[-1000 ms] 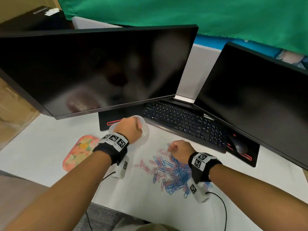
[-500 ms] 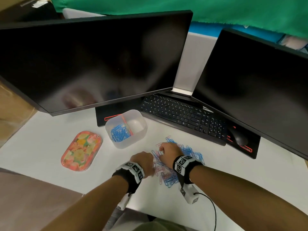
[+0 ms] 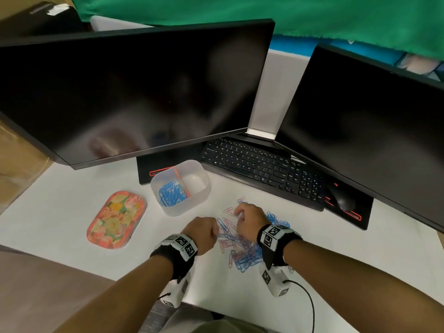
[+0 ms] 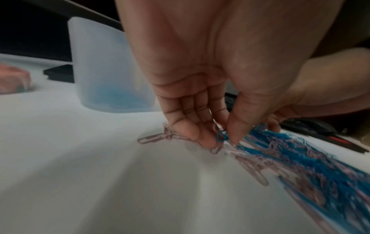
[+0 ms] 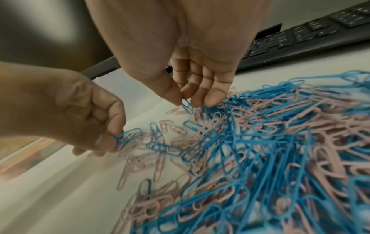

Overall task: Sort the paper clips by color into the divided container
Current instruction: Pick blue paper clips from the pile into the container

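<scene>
From the head view, both hands work at a heap of blue and pink paper clips spread on the white surface. The left hand sits at the heap's left edge with its fingers curled under; the right hand is over the heap's far side, fingers bent down into the clips. Just beyond the heap stands the divided container, translucent, with an orange divider. Its left compartment holds blue clips; I cannot make out anything in the right one. A flowered tray lies to the container's left. A keyboard and a mouse sit under two dark monitors.

In the left wrist view, the left hand pinches a blue clip between thumb and fingertips, right at the surface. Pink clips lie loose beside the fingers and the heap trails off to the right. The container stands behind, blurred, with blue showing through its wall.

In the right wrist view, the right hand pinches a blue clip between thumb and forefinger at the heap's edge. The left hand appears at the left, gripping a blue clip with pink ones tangled about it. The heap fills the foreground, and the keyboard runs along the back.
</scene>
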Demonstrator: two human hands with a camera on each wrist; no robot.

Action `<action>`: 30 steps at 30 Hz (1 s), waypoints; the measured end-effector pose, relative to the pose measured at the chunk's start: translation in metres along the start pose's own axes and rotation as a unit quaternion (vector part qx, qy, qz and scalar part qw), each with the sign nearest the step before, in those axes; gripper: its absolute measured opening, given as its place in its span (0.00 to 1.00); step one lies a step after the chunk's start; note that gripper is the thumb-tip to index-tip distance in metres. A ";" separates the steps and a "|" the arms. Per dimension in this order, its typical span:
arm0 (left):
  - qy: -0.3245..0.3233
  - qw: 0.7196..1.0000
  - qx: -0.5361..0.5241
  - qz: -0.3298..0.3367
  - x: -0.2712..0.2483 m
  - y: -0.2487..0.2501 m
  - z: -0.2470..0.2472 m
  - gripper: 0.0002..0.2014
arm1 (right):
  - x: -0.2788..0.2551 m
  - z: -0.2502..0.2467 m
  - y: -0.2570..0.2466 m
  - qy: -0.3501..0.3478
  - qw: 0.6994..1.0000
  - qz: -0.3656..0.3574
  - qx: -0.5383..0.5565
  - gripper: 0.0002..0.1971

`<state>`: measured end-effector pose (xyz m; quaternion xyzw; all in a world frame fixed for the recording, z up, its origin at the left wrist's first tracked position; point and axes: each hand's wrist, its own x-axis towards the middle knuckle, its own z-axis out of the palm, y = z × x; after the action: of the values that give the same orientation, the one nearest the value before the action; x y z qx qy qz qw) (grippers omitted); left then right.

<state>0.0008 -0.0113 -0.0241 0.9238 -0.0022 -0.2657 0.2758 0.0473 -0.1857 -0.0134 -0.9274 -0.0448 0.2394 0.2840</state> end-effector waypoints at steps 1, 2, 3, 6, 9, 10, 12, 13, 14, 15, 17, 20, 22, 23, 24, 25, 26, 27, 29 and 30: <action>0.010 1.000 -0.023 0.005 0.000 -0.002 -0.001 0.07 | 0.000 -0.003 0.002 0.000 1.000 -0.001 0.010 0.13; 0.020 0.999 -0.042 0.007 -0.001 -0.004 -0.001 0.07 | 0.000 -0.005 0.004 -0.002 1.000 0.000 0.020 0.13; 0.029 0.998 -0.062 0.010 0.000 -0.006 -0.002 0.10 | 0.000 -0.008 0.005 -0.004 0.999 0.007 0.034 0.12; 0.034 0.993 -0.110 -0.001 0.000 -0.008 -0.005 0.15 | 0.000 -0.012 0.010 -0.008 0.996 0.021 0.083 0.09; 0.026 0.984 -0.175 -0.028 0.001 -0.009 -0.008 0.15 | 0.000 -0.015 0.011 -0.025 0.993 0.030 0.112 0.11; 0.025 0.980 -0.194 -0.034 0.001 -0.010 -0.008 0.15 | -0.001 -0.016 0.010 -0.032 0.992 0.035 0.121 0.11; 0.025 0.973 -0.227 -0.040 0.001 -0.012 -0.008 0.14 | -0.004 -0.020 0.007 -0.052 0.988 0.039 0.142 0.10; 0.024 0.969 -0.243 -0.044 0.001 -0.012 -0.009 0.13 | -0.005 -0.021 0.005 -0.065 0.985 0.039 0.155 0.10; 0.023 0.964 -0.260 -0.049 0.001 -0.012 -0.010 0.12 | -0.006 -0.022 0.003 -0.079 0.982 0.040 0.169 0.10; 0.023 0.959 -0.278 -0.054 0.001 -0.013 -0.010 0.12 | -0.008 -0.022 0.002 -0.089 0.979 0.044 0.180 0.10; 0.021 0.945 -0.322 -0.063 0.001 -0.012 -0.011 0.11 | -0.008 -0.022 0.001 -0.101 0.973 0.053 0.202 0.09; 0.012 0.908 -0.412 -0.072 -0.001 -0.004 -0.016 0.09 | -0.006 -0.017 0.002 -0.106 0.968 0.068 0.216 0.07; 0.006 0.884 -0.459 -0.085 -0.001 0.001 -0.019 0.09 | -0.006 -0.012 0.002 -0.100 0.977 0.058 0.178 0.03; 0.004 0.875 -0.475 -0.093 -0.001 0.002 -0.020 0.10 | -0.007 -0.009 0.001 -0.092 0.985 0.045 0.142 0.02; 0.002 0.872 -0.480 -0.099 -0.001 0.003 -0.022 0.10 | -0.009 -0.006 -0.001 -0.085 0.990 0.033 0.104 0.04; 0.003 0.874 -0.475 -0.101 0.000 0.002 -0.024 0.11 | -0.010 -0.002 -0.002 -0.081 0.994 0.021 0.075 0.06; 0.005 0.878 -0.467 -0.101 0.001 0.002 -0.025 0.11 | -0.011 0.000 -0.003 -0.081 0.995 0.010 0.054 0.08; 0.007 0.883 -0.459 -0.103 0.003 0.002 -0.025 0.10 | -0.013 0.004 -0.004 -0.082 0.996 -0.002 0.037 0.10; 0.015 0.905 -0.412 -0.100 0.008 0.003 -0.025 0.08 | -0.014 0.009 -0.005 -0.084 0.996 -0.019 0.005 0.10; 0.030 0.932 -0.350 -0.085 0.010 0.003 -0.024 0.06 | -0.015 0.010 -0.005 -0.083 0.996 -0.027 -0.009 0.09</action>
<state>0.0217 -0.0033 -0.0108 0.7728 0.1777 -0.2441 0.5583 0.0292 -0.1798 -0.0117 -0.9053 -0.0953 0.3072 0.2777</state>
